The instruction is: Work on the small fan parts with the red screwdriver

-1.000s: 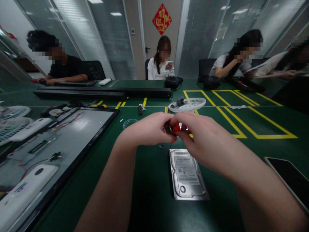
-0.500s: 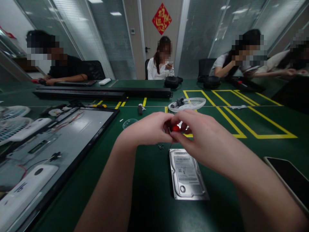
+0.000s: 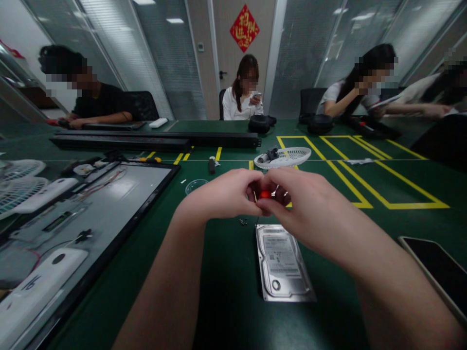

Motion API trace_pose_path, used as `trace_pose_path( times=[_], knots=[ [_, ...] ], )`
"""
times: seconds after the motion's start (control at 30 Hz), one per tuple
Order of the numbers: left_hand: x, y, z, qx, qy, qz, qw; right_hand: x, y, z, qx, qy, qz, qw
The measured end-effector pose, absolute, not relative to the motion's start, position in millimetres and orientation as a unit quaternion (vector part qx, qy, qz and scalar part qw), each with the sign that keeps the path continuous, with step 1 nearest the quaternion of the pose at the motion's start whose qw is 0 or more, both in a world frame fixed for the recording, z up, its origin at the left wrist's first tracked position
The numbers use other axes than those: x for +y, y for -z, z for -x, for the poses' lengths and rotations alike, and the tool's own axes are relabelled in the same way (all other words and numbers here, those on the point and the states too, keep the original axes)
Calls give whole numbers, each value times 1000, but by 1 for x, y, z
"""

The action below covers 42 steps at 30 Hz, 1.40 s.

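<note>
A small red object (image 3: 265, 194) is hanging above the table (image 3: 228, 296), the right hand (image 3: 301, 194) is pinching it, the left hand (image 3: 231, 193) is meeting the right, its grip too hidden to tell, a hard drive (image 3: 282, 262) is lying nearer, tiny metal bits (image 3: 243, 221) resting beyond.

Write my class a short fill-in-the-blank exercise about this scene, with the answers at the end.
1. The small object between the left hand and right hand is coloured ____.
2. The hard drive rests on a table coloured ____.
3. In the picture, the smartphone lies to the ____ of the hard drive.

Missing words: red; green; right.
</note>
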State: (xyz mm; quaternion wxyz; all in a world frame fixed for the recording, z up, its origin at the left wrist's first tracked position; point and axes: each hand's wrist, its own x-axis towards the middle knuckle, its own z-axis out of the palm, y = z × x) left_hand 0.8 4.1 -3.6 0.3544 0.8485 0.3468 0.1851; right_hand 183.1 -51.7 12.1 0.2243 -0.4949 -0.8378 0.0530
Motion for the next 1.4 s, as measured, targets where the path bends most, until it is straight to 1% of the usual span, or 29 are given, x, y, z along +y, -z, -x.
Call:
trace_pose_path(
  times=[0.23, 0.47, 0.67, 0.97, 1.13, 1.4],
  knots=[
    [3, 2, 0, 337, -175, -863, 334, -52, -11, -185, -855, -61, 458, 236],
    [4, 2, -2, 341, -178, -858, 341, -53, -12, -182, -842, -46, 491, 219],
    [2, 1, -2, 336, -172, -866, 327, -54, -11, -185, -858, -60, 452, 236],
    [3, 3, -3, 334, -182, -860, 341, -52, -12, -184, -845, -38, 489, 212],
    [3, 1, -2, 334, -166, -867, 331, -53, -11, -185, -857, -52, 459, 228],
    [3, 1, -2, 332, -185, -860, 340, -52, -13, -183, -844, -39, 490, 215]
  ],
)
